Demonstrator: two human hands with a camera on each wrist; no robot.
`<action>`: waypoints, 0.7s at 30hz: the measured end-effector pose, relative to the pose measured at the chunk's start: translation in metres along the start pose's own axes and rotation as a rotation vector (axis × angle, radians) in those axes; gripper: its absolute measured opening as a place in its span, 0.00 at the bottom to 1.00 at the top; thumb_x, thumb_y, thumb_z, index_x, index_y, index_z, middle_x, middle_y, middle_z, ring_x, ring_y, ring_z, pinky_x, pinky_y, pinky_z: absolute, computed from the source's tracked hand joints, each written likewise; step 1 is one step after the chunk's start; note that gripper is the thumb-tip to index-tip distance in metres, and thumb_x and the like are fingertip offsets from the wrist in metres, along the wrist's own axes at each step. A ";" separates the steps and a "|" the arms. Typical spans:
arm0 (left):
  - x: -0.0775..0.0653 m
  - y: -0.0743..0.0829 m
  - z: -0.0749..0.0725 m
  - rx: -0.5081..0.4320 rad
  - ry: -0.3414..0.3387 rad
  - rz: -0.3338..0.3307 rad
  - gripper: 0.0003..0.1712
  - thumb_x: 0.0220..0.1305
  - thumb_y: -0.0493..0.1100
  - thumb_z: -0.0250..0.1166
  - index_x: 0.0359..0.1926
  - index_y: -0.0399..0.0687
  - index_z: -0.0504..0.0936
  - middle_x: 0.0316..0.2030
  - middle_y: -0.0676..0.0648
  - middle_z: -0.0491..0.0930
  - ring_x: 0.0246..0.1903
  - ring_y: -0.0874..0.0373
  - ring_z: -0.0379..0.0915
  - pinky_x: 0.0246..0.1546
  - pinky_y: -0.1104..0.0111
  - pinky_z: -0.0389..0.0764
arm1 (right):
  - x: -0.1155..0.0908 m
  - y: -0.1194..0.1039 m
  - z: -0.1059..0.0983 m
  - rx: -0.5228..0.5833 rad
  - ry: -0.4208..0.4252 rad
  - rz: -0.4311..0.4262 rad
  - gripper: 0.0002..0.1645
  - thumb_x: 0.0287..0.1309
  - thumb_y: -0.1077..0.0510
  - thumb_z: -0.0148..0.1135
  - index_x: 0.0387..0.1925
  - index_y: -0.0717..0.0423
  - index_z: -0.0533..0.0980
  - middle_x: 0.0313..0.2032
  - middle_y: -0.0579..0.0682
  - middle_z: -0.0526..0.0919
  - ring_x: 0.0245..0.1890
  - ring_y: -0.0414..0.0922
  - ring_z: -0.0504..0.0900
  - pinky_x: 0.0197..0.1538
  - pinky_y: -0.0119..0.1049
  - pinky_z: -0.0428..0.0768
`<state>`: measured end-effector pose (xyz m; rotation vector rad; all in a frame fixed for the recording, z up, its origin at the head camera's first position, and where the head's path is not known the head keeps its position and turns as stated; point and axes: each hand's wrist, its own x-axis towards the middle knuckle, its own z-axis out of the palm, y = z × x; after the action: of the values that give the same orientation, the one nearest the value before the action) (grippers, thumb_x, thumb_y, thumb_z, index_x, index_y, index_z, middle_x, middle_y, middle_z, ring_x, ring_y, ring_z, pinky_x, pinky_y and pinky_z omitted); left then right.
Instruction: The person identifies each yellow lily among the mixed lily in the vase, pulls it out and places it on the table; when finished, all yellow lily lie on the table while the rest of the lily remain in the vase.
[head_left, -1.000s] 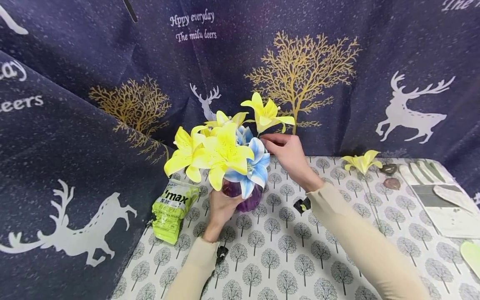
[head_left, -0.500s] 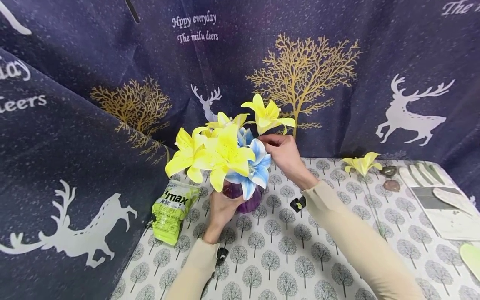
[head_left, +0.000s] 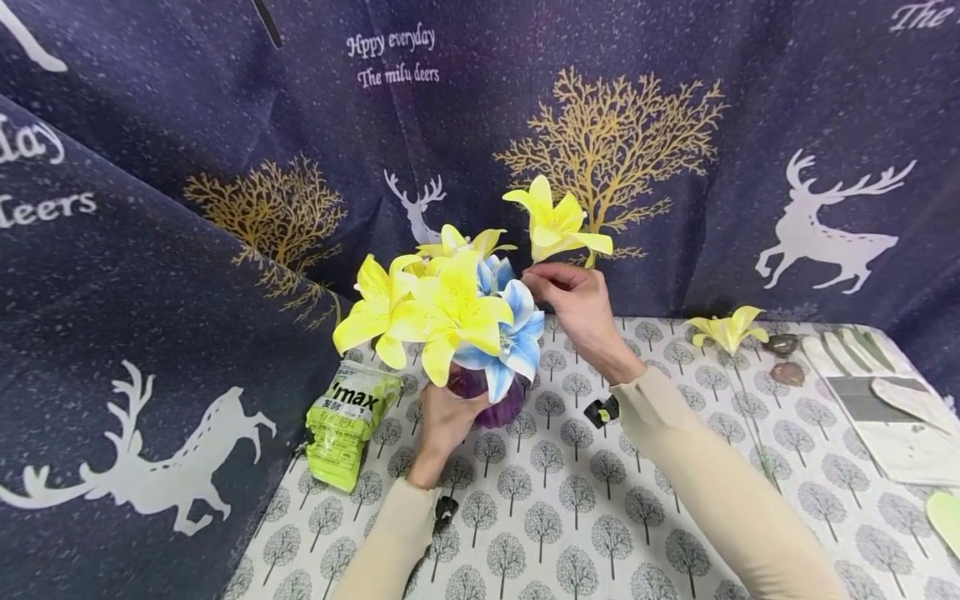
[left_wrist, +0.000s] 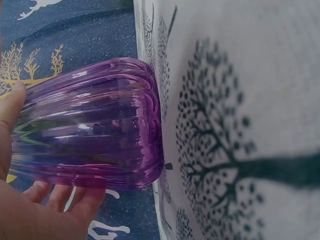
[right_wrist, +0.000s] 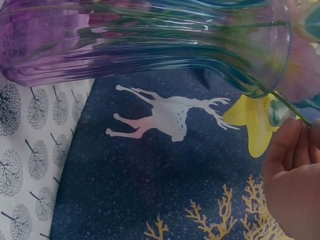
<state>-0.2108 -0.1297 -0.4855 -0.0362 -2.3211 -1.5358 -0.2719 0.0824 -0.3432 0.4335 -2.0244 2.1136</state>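
Observation:
A ribbed purple glass vase stands on the table, holding a bunch of yellow lilies and blue lilies. My left hand grips the vase from its left side; in the left wrist view the fingers curl beneath the glass. With thumb and fingertips, my right hand pinches the stem of another yellow lily, behind and right of the bunch. The right wrist view shows this green stem running into the vase mouth, with my right hand just outside the rim.
A green-and-white bag stands left of the vase. At the right lie a single yellow lily, two stones, a grey-and-white glove and a pale green item. A dark deer-print cloth hangs behind.
The pinched yellow lily has shifted right and slightly up, away from the bunch, with my right hand. My left hand keeps its grip on the vase.

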 end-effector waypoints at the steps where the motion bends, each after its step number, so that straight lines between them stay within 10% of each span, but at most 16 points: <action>1: 0.000 0.000 0.000 0.001 0.000 0.000 0.43 0.40 0.45 0.85 0.60 0.45 0.76 0.53 0.39 0.84 0.55 0.43 0.82 0.60 0.52 0.82 | 0.000 -0.001 0.000 0.021 -0.001 -0.011 0.15 0.63 0.54 0.69 0.46 0.62 0.85 0.35 0.38 0.91 0.34 0.38 0.89 0.45 0.29 0.87; 21: -0.001 0.001 -0.001 -0.019 0.005 0.021 0.51 0.36 0.49 0.87 0.63 0.47 0.74 0.56 0.39 0.83 0.59 0.42 0.80 0.63 0.50 0.79 | 0.002 -0.013 -0.003 0.334 0.120 -0.207 0.02 0.59 0.69 0.68 0.34 0.62 0.85 0.30 0.46 0.90 0.29 0.40 0.88 0.42 0.33 0.89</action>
<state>-0.2093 -0.1295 -0.4847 -0.0612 -2.2945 -1.5464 -0.2695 0.0863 -0.3304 0.5250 -1.4947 2.2871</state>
